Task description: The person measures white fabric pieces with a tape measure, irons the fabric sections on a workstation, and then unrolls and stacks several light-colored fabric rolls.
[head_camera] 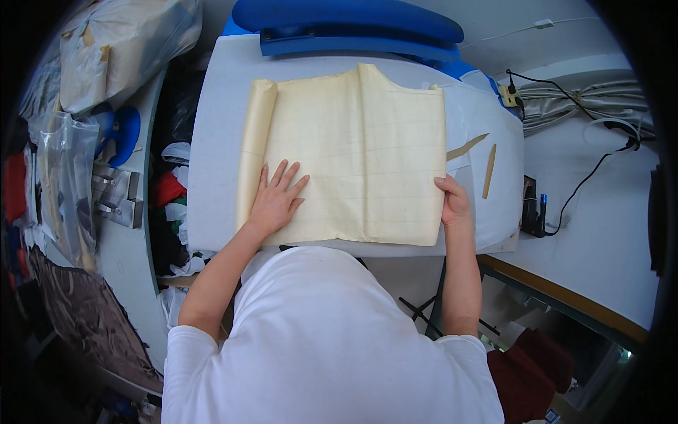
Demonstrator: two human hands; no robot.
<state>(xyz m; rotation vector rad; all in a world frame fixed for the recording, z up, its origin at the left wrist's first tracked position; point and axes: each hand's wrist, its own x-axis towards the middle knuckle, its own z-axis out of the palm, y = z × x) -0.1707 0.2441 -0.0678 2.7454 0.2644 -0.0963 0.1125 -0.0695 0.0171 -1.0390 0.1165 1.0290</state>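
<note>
A large pale-yellow sheet [323, 132], crossed by faint ruled lines, lies over a white-covered ironing table [217, 132]. Its left side is rolled or folded over, and a vertical crease runs right of its middle. I cannot tell whether it is paper or coated cloth. My left hand [278, 199] rests flat on the lower left of the sheet, fingers spread. At the right edge, my right hand [454, 199] grips the sheet, thumb on top and fingers underneath. Two narrow tan pointed strips [466, 147] [490, 170] lie to the right.
A blue padded pressing arm [349, 24] spans the table's far side. On the right are a white worktop [582, 228], a black device [532, 206] and a cabled power socket [510, 96]. Plastic bags [127, 47] and metal boxes [116, 196] crowd the left shelf.
</note>
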